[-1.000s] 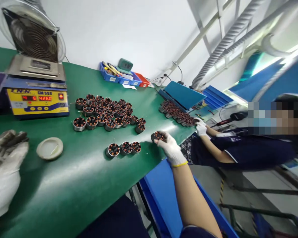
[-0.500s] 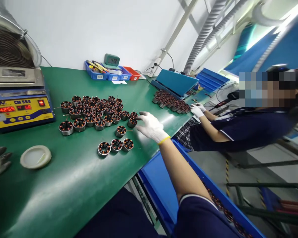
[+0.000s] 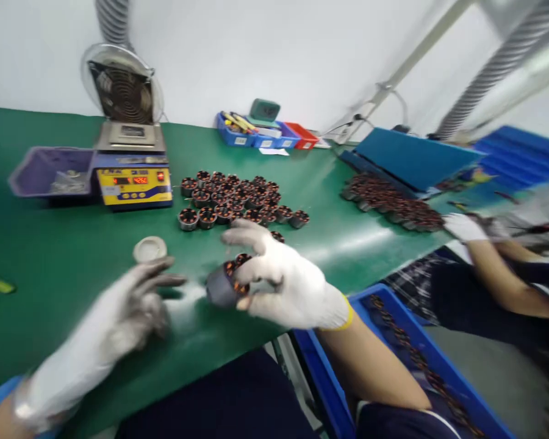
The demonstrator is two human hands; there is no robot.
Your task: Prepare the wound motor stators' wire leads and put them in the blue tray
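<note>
Right hand point(image 3: 283, 280), white glove with yellow cuff edge, is at the centre of the frame. Thumb and fingers pinch a coil ring point(image 3: 221, 288), which is tilted, its grey side facing left and its copper windings toward the palm. Whether it touches the table cannot be told. A second coil ring point(image 3: 243, 259) shows just behind it, partly hidden by the fingers.

Left hand point(image 3: 132, 314), also gloved, is at lower left and blurred. Its upper fingers are stretched out and parted, pointing right, just below a round white dish point(image 3: 149, 250).

On the green table point(image 3: 36, 329), above the right hand, a closely packed cluster of coil rings point(image 3: 256, 202) occupies the middle of the frame. At upper left are a yellow-fronted control box point(image 3: 135, 188), a fan point(image 3: 125, 94) behind it and a purple bin point(image 3: 27, 177) beside it. At upper centre sit blue bins point(image 3: 238, 138), a red bin point(image 3: 305, 137) and a green clock point(image 3: 264, 110).

At right, a co-worker's gloved hand point(image 3: 464, 227) is at the end of another batch of coils point(image 3: 393, 204). At lower right, a blue tray point(image 3: 429, 344) contains a row of similar parts point(image 3: 409, 344).
</note>
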